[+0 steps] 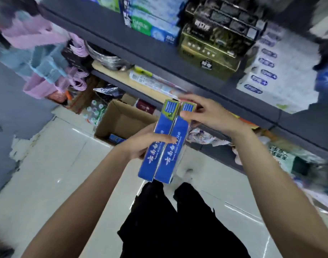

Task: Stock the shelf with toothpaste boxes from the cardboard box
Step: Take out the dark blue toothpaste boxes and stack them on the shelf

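Note:
Two long blue toothpaste boxes lie side by side in front of me, held between both hands. My left hand grips them from the left near the middle, thumb across the top. My right hand pinches their far ends. Beyond them on the floor stands the open cardboard box, with a blue box showing inside at its near corner. The grey shelf runs diagonally above, stocked with toothpaste boxes.
Dark gold cartons and white packs fill the shelf to the right. Pink and blue plastic hangers hang at the left. Lower shelves hold mixed goods. Pale floor tiles stretch beneath, with my dark trousers below the boxes.

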